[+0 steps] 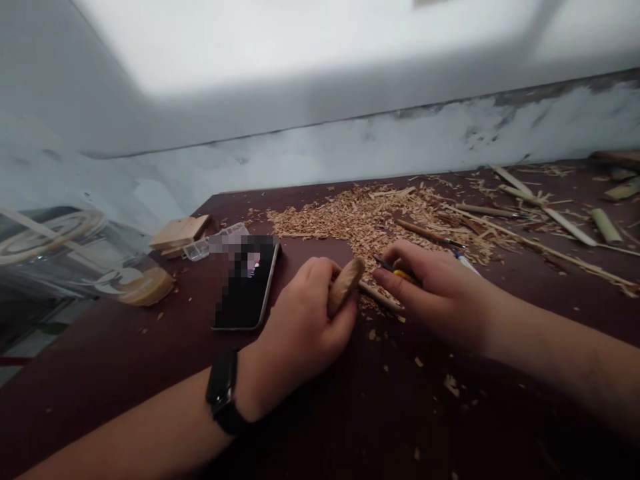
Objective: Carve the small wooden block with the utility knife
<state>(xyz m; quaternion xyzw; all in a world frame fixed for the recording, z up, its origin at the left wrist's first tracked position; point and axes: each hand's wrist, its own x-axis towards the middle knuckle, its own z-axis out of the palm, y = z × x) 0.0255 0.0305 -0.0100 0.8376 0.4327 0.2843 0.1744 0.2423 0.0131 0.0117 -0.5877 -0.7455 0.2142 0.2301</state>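
Note:
My left hand [310,317], with a black band on the wrist, is closed around a small rounded piece of carved wood [345,287]. The piece tilts up toward the right. Just right of it, my right hand [430,287] grips a small knife [404,275] with a yellow part on its handle. Its dark tip points left toward the wood, with a gap between them. Between and below the hands lies a thin stick [381,298] on the table. The fingers hide most of the knife handle.
Wood shavings [350,212] are heaped behind the hands. A phone [247,287] lies left, near a clear plastic case [215,241] and wood blocks [181,232]. A plastic cup [135,283] stands far left. Sticks and a brown-handled tool [425,231] lie right, before a wall [320,150].

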